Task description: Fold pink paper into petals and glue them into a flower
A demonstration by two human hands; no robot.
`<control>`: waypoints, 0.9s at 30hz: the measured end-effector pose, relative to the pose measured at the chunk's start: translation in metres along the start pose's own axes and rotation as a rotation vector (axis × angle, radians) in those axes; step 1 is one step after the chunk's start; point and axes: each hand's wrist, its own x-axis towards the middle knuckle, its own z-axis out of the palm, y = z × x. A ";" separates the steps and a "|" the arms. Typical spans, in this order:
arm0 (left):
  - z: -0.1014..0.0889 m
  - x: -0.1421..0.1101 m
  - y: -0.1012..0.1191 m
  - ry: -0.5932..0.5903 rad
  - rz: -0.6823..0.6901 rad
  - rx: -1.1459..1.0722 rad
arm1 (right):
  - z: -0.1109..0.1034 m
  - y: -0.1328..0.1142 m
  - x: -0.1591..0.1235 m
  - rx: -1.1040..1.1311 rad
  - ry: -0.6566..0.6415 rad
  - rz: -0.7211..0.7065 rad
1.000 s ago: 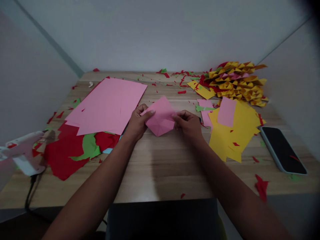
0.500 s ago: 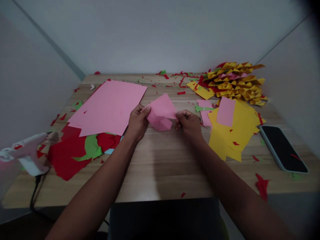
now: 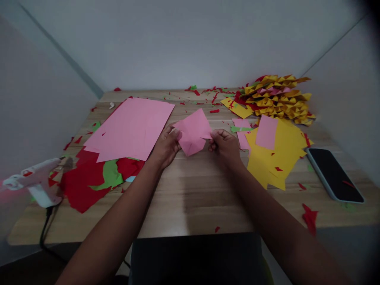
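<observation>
Pink piece [image 3: 192, 128]: between the two sets of fingers; creased, roughly diamond-shaped, lower part bent. Clearance from bench [image 3: 166, 206] below: cannot tell.
Left hand [image 3: 166, 146]: fingers closed in a pinch, thumb uppermost, on the piece's left edge.
Right hand [image 3: 226, 145]: thumb and forefinger pinched on its right corner; remaining fingers curled.
Folding state: creases present, piece partly open, not pressed into a finished form. Judged part-way; shaping and flattening look incomplete.
Pink sheets [image 3: 133, 126]: stacked just beyond the left fingers, outward side; large, no folds seen.
Yellow sheets [image 3: 268, 158]: outward of the right fingers, loose and flat, pink rectangle [image 3: 266, 132] on top.
Red paper [image 3: 83, 186]: left of and nearer the wearer than the left fingers, green scrap [image 3: 112, 175] over it.
Folded yellow cluster [image 3: 279, 101]: beyond the right fingers, outward; many shaped points, some pink among them. Folding there appears well advanced.
Phone [image 3: 335, 174]: well right of the right fingers, dark screen up.
Glue gun [image 3: 41, 182]: well left of the left fingers, on its side, untouched.
</observation>
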 end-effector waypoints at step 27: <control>0.011 -0.004 -0.018 0.174 0.240 0.192 | 0.005 0.006 -0.016 -0.546 -0.228 -0.261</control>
